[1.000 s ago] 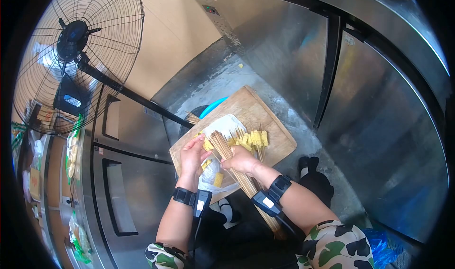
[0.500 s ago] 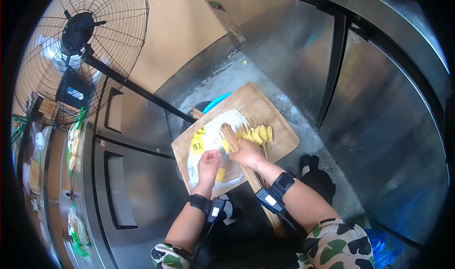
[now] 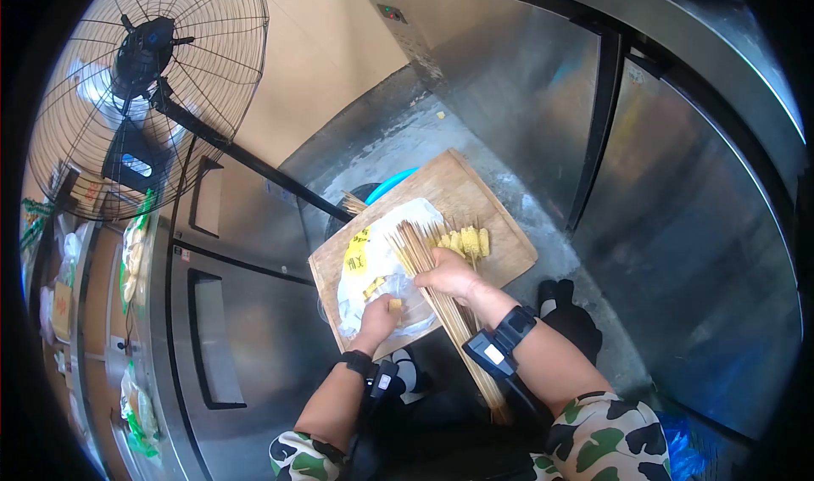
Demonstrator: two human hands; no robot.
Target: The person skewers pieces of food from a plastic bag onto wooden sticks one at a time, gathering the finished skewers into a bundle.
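My left hand (image 3: 378,318) is closed around a small yellow piece of corn (image 3: 395,304) at the near side of the white plastic bag (image 3: 349,293). My right hand (image 3: 448,276) grips a thick bundle of bamboo skewers (image 3: 451,313), which slants from above the bag down toward my lap. Just beyond the right hand, several skewered corn pieces (image 3: 471,242) lie side by side on the wooden board (image 3: 500,235). More loose corn pieces (image 3: 373,288) rest on the bag, beside my left hand.
A caged fan (image 3: 148,65) on a black pole stands at the left. Behind the board are a blue-rimmed tub (image 3: 390,182) and more sticks (image 3: 353,203). Steel cabinets (image 3: 509,74) flank the right, with other steel doors (image 3: 229,328) on the left.
My left hand has moved down toward me and closed on a corn piece. The corn that was at the skewer tips by my right hand no longer shows there.
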